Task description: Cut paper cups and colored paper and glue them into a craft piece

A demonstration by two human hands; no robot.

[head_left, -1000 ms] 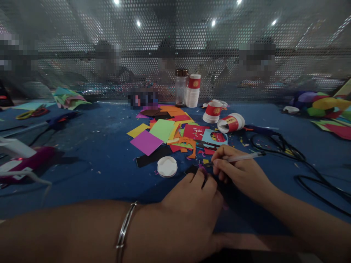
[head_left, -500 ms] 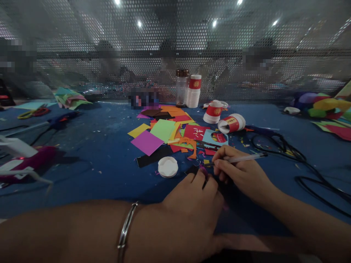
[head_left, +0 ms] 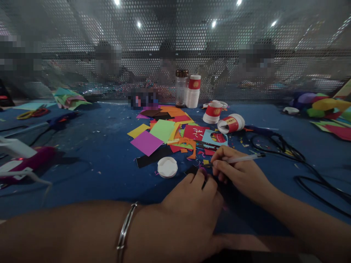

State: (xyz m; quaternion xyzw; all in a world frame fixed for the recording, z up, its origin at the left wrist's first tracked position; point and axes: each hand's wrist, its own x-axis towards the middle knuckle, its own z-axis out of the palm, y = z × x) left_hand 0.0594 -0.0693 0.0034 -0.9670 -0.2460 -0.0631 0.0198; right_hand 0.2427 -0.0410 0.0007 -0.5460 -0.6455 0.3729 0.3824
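Observation:
My right hand [head_left: 237,170] is closed in a writing grip on a pen [head_left: 245,158] with a translucent barrel. The pen's tip points left, close to my left fingertips. My left hand [head_left: 196,197], with a silver bangle [head_left: 126,226] on its wrist, bends its fingers down over paper at the table. Black paper [head_left: 192,170] and a bit of purple paper [head_left: 203,171] show at those fingertips; most of what lies under the hand is hidden. Just left of it sits a small round white paper piece [head_left: 167,167].
Coloured sheets and scraps [head_left: 146,143] lie ahead, with dark-handled scissors [head_left: 206,145] among them. Paper cups [head_left: 232,123], a cup stack [head_left: 193,93] and a clear bottle [head_left: 181,89] stand behind. A black cable [head_left: 285,157] coils right; a purple device [head_left: 33,160] is left.
Both hands keep nearly the same place, with the pen still in my right hand. The whole view has shifted very slightly.

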